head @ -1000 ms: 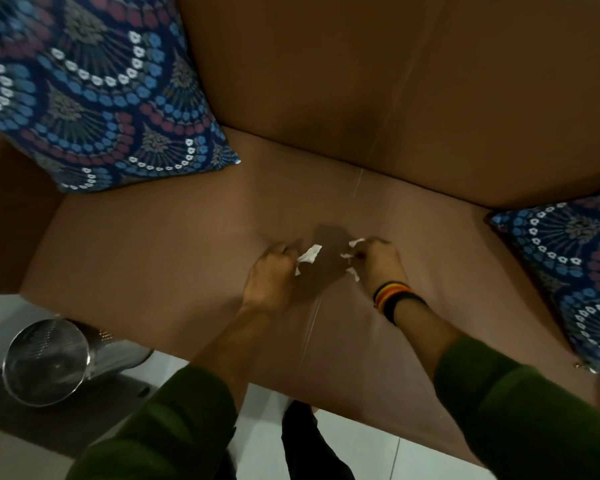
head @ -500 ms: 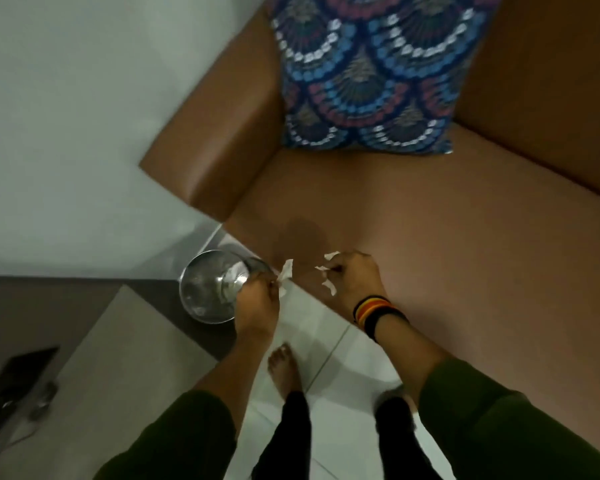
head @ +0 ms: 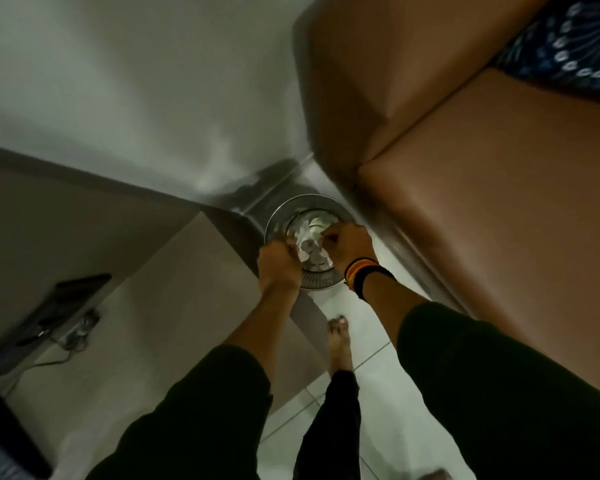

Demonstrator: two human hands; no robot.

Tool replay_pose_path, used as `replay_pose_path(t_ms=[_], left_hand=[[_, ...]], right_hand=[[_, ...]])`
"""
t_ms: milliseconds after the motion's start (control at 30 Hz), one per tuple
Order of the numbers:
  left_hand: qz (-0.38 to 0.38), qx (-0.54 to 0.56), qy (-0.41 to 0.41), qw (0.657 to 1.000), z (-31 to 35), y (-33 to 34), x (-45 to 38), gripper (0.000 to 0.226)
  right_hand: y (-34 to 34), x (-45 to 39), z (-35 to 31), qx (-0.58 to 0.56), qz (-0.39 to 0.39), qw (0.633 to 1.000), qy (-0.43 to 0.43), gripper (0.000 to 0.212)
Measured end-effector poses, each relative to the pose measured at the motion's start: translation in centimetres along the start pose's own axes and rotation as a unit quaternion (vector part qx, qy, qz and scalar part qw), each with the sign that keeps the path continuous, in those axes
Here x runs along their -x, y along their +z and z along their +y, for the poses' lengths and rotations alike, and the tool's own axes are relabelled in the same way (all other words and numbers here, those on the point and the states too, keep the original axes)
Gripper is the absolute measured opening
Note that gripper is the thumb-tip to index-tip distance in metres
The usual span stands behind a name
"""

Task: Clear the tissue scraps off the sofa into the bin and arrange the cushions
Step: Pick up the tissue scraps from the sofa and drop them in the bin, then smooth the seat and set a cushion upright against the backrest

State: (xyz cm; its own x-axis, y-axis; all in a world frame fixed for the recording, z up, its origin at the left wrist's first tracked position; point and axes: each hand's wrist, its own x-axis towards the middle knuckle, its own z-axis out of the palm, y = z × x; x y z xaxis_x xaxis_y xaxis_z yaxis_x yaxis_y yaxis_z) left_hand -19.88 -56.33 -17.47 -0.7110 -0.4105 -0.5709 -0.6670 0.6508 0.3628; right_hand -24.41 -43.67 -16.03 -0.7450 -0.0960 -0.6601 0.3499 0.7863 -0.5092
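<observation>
While both hands hang over the bin (head: 284, 216) by the sofa (head: 499, 209), tissue scraps (head: 310, 242) lie inside it. Left hand (head: 278, 263) and right hand (head: 349, 242): grip state unclear, fingers curled. Scraps look featherlight, limp, tearable; pinch gently.

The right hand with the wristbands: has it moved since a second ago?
Yes. The right hand left the sofa seat and is now over the metal bin.

Head camera looks steeply down, close above the bin (head: 303, 206) beside the sofa (head: 499, 202).
</observation>
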Motion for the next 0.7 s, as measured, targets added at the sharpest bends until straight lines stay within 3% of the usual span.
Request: replay_pose_path(t_ms=[100,233,433,700], left_hand=[[-0.032,0.000,0.025,0.999,-0.8,0.1,-0.1,0.023],[-0.041,-0.013,0.108,0.993,-0.6,-1.0,2.1,0.031],[0.017,-0.107,0.295,0.949,5.7,-2.6,6.3,0.058],[0.032,-0.054,0.426,0.903,25.0,-3.8,10.4,0.067]], right_hand=[[1.1,-0.1,0.5,-0.007,-0.035,0.999,0.014,0.036],[-0.7,3.1,1.1,0.010,-0.002,1.000,-0.018,0.042],[-8.4,9.0,2.1,0.118,0.186,0.968,-0.125,0.060],[-25.7,12.6,7.6,0.037,0.372,0.927,-0.010,0.074]])
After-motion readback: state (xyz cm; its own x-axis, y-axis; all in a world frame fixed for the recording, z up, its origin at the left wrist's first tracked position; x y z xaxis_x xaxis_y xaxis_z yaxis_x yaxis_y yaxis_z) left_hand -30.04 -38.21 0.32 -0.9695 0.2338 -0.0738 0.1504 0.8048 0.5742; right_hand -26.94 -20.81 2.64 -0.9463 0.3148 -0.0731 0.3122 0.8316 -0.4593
